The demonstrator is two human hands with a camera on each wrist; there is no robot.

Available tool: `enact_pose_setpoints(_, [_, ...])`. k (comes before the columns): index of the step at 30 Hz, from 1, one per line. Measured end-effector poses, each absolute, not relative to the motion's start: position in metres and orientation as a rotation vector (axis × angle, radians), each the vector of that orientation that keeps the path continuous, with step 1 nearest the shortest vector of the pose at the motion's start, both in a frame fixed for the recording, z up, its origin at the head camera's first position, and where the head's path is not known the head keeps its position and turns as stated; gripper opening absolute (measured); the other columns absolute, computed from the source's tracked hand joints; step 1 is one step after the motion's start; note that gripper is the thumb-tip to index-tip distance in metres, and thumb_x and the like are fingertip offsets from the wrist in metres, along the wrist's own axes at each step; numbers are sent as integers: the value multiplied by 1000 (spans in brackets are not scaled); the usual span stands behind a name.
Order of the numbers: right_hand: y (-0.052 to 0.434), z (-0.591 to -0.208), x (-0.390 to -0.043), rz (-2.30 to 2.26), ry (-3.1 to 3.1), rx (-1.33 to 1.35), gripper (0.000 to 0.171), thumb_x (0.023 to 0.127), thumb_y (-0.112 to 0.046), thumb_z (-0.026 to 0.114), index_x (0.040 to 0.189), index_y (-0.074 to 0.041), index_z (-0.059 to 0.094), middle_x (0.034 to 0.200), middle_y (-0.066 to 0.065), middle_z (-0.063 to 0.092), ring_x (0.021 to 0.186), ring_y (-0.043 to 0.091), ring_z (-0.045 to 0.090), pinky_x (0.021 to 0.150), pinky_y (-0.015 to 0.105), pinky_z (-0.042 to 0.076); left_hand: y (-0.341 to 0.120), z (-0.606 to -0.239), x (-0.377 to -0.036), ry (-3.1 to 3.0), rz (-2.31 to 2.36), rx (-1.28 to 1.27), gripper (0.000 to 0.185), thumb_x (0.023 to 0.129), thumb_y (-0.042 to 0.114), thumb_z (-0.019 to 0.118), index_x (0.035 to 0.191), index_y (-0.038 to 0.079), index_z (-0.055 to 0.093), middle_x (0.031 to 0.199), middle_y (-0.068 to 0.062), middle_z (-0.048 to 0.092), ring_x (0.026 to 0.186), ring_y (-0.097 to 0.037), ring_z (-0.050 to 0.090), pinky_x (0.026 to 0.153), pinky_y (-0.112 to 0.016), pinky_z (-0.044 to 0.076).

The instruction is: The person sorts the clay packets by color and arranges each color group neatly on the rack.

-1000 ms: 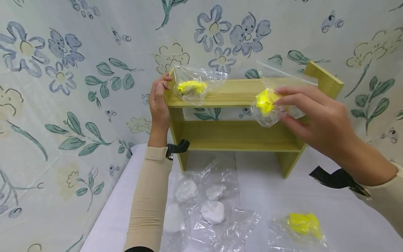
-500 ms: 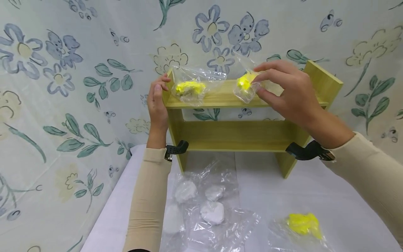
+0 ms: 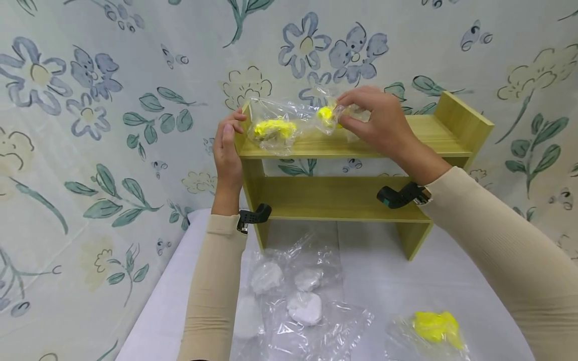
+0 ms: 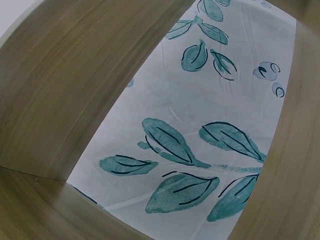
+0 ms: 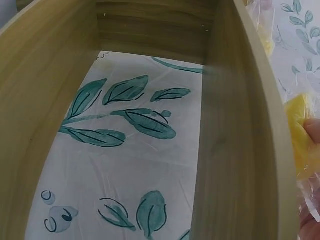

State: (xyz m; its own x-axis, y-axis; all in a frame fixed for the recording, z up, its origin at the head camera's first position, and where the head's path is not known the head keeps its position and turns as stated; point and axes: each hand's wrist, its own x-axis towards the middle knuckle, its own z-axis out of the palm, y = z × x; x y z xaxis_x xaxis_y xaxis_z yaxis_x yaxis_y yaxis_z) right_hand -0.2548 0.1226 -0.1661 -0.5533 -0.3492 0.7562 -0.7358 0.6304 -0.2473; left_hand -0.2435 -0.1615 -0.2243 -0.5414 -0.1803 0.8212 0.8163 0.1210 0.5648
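Observation:
My left hand holds the left side panel of a small wooden shelf, its fingers curling over the panel's edge. Between thumb and fingers my right hand pinches a clear plastic bag with a yellow clay-like lump, over the shelf's top board. Part of that lump is behind the fingers. In the right wrist view, the yellow lump and a fingertip show past the board's edge. On the top board's left end sits another bagged yellow lump, right beside the held bag.
Several bagged white lumps lie on the white-covered table in front of the shelf. A third bagged yellow lump lies at the front right. Behind the shelf hangs a floral cloth. The shelf's lower board runs beneath.
My right hand has carried the bagged yellow lump leftward and back, from the top board's right half to beside the other bag. My left hand has stayed on the side panel.

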Motion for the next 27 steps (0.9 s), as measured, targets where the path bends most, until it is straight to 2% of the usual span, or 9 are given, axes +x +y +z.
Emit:
enact_pose_setpoints(4, [120, -169, -261, 771, -2228, 828, 18, 89, -16, 66, 104, -8, 71, 116, 4, 68, 109, 16, 58, 90, 37, 49, -162, -224, -244, -1571, -1554, -644, 24, 98, 14, 32, 87, 0, 48, 126, -27, 53, 134, -18, 42, 115, -26, 23])
enact_pose_setpoints(9, [117, -176, -265, 786, -2314, 797, 25, 89, -18, 67, 113, -10, 70, 118, 4, 68, 109, 18, 60, 91, 39, 50, -162, -226, -245, -1567, -1569, -635, 24, 97, 15, 32, 87, -1, 48, 126, -26, 53, 133, -17, 42, 114, -25, 23])
enact_pose_setpoints(12, [117, -179, -266, 781, -2327, 807, 28, 88, -17, 69, 115, -10, 70, 119, 6, 67, 112, 20, 60, 93, 41, 49, -162, -227, -247, -1544, -1562, -665, 25, 97, 13, 31, 87, -4, 47, 123, -28, 53, 133, -22, 43, 115, -28, 24])
enact_pose_setpoints(16, [116, -181, -267, 747, -2329, 836, 29, 88, -17, 70, 116, -9, 70, 119, 8, 67, 117, 23, 59, 99, 42, 46, -162, -227, -249, -1506, -1569, -706, 24, 98, 11, 30, 84, 3, 48, 118, -30, 54, 133, -27, 43, 115, -30, 24])
enact_pose_setpoints(21, [114, -181, -265, 697, -2334, 861, 30, 88, -17, 70, 116, -8, 69, 119, 7, 68, 119, 25, 58, 102, 42, 44, -162, -227, -250, -1513, -1588, -702, 23, 98, 12, 31, 84, 13, 49, 118, -29, 53, 133, -25, 43, 115, -29, 24])
enact_pose_setpoints(27, [112, -181, -265, 658, -2378, 871, 31, 89, -18, 69, 117, -6, 68, 121, 9, 67, 120, 27, 56, 102, 43, 43, -162, -228, -251, -1517, -1585, -695, 23, 98, 12, 31, 84, 11, 49, 120, -32, 52, 134, -27, 42, 115, -29, 24])
